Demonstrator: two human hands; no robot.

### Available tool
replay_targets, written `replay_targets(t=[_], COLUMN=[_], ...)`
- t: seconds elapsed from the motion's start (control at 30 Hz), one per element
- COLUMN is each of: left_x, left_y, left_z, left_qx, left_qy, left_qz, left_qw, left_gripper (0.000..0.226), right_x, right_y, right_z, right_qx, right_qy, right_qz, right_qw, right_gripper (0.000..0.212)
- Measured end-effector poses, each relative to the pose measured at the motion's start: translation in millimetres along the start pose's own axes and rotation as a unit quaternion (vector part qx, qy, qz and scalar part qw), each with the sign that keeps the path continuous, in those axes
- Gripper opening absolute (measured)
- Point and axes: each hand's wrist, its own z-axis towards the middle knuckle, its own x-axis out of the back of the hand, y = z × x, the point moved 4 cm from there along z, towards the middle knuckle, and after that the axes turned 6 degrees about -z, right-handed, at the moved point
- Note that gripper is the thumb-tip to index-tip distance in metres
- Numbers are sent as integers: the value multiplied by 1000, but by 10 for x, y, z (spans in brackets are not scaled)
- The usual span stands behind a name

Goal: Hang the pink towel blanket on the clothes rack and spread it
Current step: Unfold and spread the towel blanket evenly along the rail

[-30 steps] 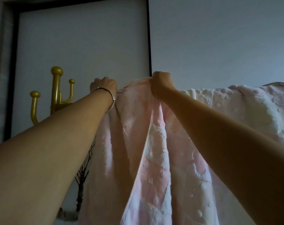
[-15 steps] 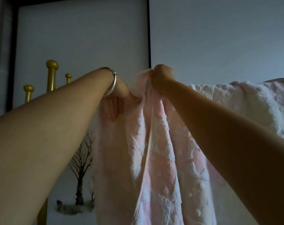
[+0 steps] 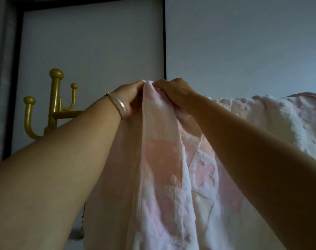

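Note:
The pink towel blanket point(image 3: 164, 170) with a raised white pattern hangs over the clothes rack and falls straight down in front of me; its right part point(image 3: 272, 114) lies draped along the top bar. My left hand point(image 3: 130, 95), with a silver bangle on the wrist, pinches the bunched top edge from the left. My right hand point(image 3: 175, 91) grips the same bunched fold from the right, the two hands almost touching. The gold clothes rack point(image 3: 54, 103) shows its post, knobbed hooks and a short piece of bar at the left; the rest of the bar is hidden under the fabric.
A pale wall fills the background, with a dark-framed panel point(image 3: 92, 42) behind the rack on the left. Low down beside the blanket, a small dark shape point(image 3: 82, 222) shows against the wall.
My left hand has come up from lower on the fabric to the top edge, right beside my right hand. The blanket's fold between them is now gathered tighter.

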Motion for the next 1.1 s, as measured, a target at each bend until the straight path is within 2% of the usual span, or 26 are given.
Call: replay_targets(t=[0.03,0.1,0.13,0.2,0.23,0.3,0.37,0.43,0.5,0.57,0.67,0.73,0.83,0.97,1.03,1.1], left_x=[-10,16,22,-30,-55,-78,-127,-192,-170,-116,-89,-121,-280,-678,-790,-818], left_y=[14,51,70,93,103,111,113,66,-31,-73,-66,-63,-82,-110,-107,-89], left_z=[3,25,38,34,30,-5,-51,-67,-54,-44,-33,-42,-31,-146,-157,-133], left_qx=[-8,-37,-48,-60,-66,-85,-139,-197,-190,-179,-197,-190,-183,-256,-270,-286], left_qy=[19,63,68,33,23,52,55,6,0,29,44,32,-12,-125,-151,-145], left_qz=[-15,-16,-12,9,41,142,261,402,491,531,531,556,593,476,467,466], left_qw=[1000,997,996,998,997,985,954,894,850,828,823,809,784,832,828,824], left_gripper=[21,31,32,18,15,19,24,33,42,42,34,42,57,73,66,49], right_x=[-15,-24,-16,9,24,47,60,83,119,216,467,634,729,744,767,772], right_y=[-16,-46,-81,-125,-134,-127,-110,-104,-109,-124,-105,-23,174,252,257,284], right_z=[-68,-162,-173,-134,-105,-50,0,52,91,102,82,90,133,186,186,172], right_qx=[3,36,54,84,85,87,84,82,82,87,81,47,-20,-46,-56,-59], right_qy=[-46,-91,-84,-32,-8,20,35,55,79,119,200,229,193,182,194,182], right_qz=[31,-13,-69,-165,-175,-167,-176,-171,-151,-165,-213,-257,-318,-311,-295,-308], right_qw=[998,995,993,982,981,982,980,980,982,975,953,938,928,932,934,932], right_gripper=[31,19,17,20,23,26,31,40,41,35,32,22,31,33,35,27])
